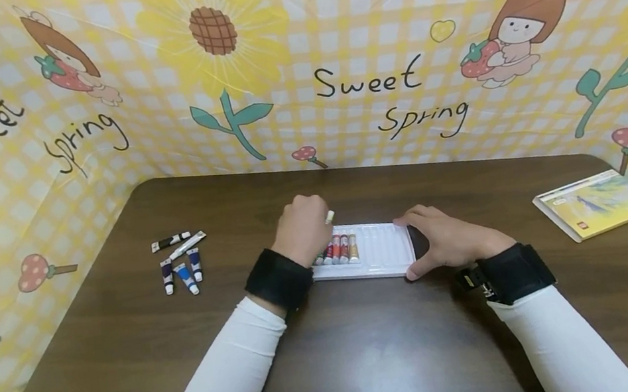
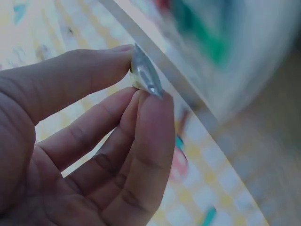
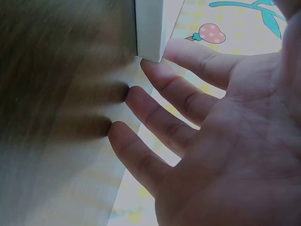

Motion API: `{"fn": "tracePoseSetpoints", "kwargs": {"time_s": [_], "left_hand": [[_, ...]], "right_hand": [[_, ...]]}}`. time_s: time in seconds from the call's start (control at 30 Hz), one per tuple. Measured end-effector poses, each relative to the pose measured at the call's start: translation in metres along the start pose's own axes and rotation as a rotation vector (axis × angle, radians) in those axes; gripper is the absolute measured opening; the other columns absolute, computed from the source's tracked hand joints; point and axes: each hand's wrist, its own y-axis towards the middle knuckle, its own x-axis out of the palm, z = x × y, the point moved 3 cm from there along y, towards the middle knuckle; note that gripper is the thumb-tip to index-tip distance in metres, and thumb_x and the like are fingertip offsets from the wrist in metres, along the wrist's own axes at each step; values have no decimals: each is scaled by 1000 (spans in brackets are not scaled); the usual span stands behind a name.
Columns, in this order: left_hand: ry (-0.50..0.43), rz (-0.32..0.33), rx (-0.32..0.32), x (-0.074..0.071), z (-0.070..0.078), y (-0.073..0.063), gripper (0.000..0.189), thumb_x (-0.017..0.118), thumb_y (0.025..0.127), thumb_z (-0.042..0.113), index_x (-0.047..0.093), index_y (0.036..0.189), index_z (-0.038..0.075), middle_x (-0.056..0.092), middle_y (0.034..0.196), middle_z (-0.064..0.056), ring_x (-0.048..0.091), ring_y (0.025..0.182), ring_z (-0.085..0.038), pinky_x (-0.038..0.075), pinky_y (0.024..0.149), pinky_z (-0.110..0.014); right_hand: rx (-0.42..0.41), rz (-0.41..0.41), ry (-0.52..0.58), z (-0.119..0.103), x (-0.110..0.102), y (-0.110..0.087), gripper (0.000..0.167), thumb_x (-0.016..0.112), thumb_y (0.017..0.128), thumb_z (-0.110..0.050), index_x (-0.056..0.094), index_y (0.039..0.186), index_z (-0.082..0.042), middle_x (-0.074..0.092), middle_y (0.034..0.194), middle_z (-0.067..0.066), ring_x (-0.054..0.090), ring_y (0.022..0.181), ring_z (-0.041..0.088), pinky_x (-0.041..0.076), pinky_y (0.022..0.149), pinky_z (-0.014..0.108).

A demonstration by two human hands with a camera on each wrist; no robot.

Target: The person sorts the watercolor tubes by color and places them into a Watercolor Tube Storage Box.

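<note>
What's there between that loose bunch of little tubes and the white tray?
In the head view, bare brown tabletop beside the loose tubes, then the person's black left wristband, just beside the white tray.

I count one left hand [image 1: 303, 231], one right hand [image 1: 454, 240], two black wristbands [image 1: 279, 280], two white sleeves [image 1: 225, 376], one white tray [image 1: 398, 246], at least five tubes [image 1: 344, 249] inside, one held tube [image 2: 148, 73], five loose tubes [image 1: 186, 279], one yellow box [image 1: 601, 204] and one surface [image 1: 371, 342].
</note>
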Motion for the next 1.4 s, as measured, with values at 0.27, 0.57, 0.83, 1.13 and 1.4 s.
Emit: {"fn": "tracePoseSetpoints", "kwargs": {"time_s": [0.27,0.57,0.83,1.13,1.4], "left_hand": [[-4,-56,84,21,35,-4,12,70,93,4,78,85,1,70,75,-9,59,62,-19,51,58,-34],[35,-45,91,36,48,-10,15,65,97,3,78,100,-1,76,92,-16,71,73,-25,60,65,-40],[98,-37,103,42,54,-15,17,66,99,9,78,105,-2,72,93,-17,74,77,-25,64,66,-41],[112,-99,92,39,51,-14,19,79,93,16,78,103,-1,76,96,-15,73,80,-26,62,67,-43],[119,-167,84,42,52,-11,19,73,97,13,77,110,0,75,98,-15,65,73,-21,56,63,-37]], "right_hand": [[-38,8,6,0,-1,1,98,92,80,-42,44,156,-3,44,156,21,43,139,38,42,115,59],[-36,7,11,3,0,2,97,92,79,-40,45,156,-4,44,156,19,44,137,36,43,113,57],[-44,7,22,4,-1,1,97,92,79,-41,45,156,-3,44,156,20,44,139,37,42,114,57],[-35,7,23,3,0,1,98,92,79,-40,44,156,-3,44,156,20,44,139,37,42,115,58],[-32,4,25,3,-1,1,98,92,79,-41,44,156,-3,44,156,20,43,139,37,42,115,57]]}}
